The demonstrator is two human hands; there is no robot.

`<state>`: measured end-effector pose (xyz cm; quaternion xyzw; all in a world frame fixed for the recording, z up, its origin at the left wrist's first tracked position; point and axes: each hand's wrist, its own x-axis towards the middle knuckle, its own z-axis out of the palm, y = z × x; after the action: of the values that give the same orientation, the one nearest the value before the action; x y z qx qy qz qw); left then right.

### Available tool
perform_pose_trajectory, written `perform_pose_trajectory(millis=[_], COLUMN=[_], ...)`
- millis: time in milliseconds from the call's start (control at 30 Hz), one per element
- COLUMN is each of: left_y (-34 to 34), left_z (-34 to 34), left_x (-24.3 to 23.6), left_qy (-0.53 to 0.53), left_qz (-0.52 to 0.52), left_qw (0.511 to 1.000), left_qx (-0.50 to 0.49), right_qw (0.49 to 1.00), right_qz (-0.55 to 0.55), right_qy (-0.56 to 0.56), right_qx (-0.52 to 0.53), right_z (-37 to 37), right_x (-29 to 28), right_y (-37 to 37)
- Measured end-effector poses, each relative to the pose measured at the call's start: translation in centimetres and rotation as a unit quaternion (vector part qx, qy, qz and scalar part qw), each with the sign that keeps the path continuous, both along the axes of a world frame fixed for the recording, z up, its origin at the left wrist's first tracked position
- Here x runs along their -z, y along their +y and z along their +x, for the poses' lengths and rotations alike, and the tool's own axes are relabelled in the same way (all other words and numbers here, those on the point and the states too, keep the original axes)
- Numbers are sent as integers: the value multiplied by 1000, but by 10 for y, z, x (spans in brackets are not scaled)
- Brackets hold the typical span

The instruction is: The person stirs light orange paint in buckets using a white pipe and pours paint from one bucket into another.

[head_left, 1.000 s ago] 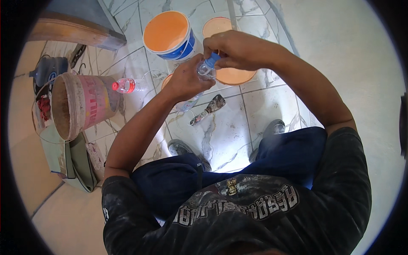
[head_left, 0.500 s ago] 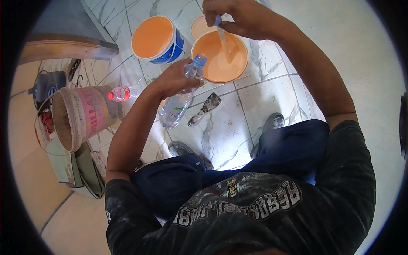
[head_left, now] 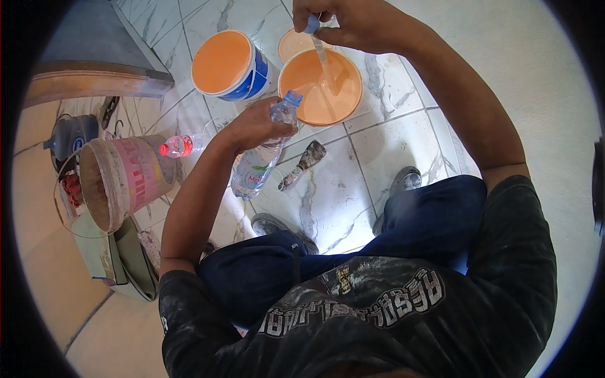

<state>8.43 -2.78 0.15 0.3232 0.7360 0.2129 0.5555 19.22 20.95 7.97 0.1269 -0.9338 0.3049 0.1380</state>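
Observation:
My left hand (head_left: 255, 129) is wrapped round the upper part of a clear plastic bottle (head_left: 255, 167). The bottle tilts, its bluish neck (head_left: 292, 99) pointing away from me, just left of a bucket of orange paint (head_left: 309, 113). Over the far side of that bucket, my right hand (head_left: 331, 25) pinches a light blue cap-like piece (head_left: 311, 25). A pale translucent strip (head_left: 324, 63) runs from this piece down to the paint; whether it is a rod or a stream, I cannot tell. Left of it stands a second, blue-and-white bucket (head_left: 242, 85) with orange paint.
A paint-stained scraper (head_left: 304, 165) lies on the marbled tiles before my feet. To the left are a crusted pink-and-white bucket (head_left: 129, 176) on its side, a red-capped bottle (head_left: 179, 146), a large blue bottle (head_left: 69, 137) and a green folded bag (head_left: 129, 258). A round lid (head_left: 293, 44) lies behind the paint bucket.
My left hand and the clear bottle have come slightly toward me and left. My right hand has shifted a little left and away, carrying the blue piece with it.

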Motion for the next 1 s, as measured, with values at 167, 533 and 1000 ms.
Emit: perform_pose_trajectory(millis=[167,533,1000], left_y=[-4,-5,-5], left_z=[-4,-7,6], left_x=[12,17,-4], left_qy=[17,28,229], left_qz=[19,21,174], left_qw=[1000,999,958], left_qx=[10,15,-1], right_qw=[1000,997,990], right_qz=[2,-17,-45], right_qy=[-26,-72,-113], right_qx=[7,6,-64], right_z=[-1,-4,-6], right_x=[-2,26,47], right_y=[-1,-4,-43])
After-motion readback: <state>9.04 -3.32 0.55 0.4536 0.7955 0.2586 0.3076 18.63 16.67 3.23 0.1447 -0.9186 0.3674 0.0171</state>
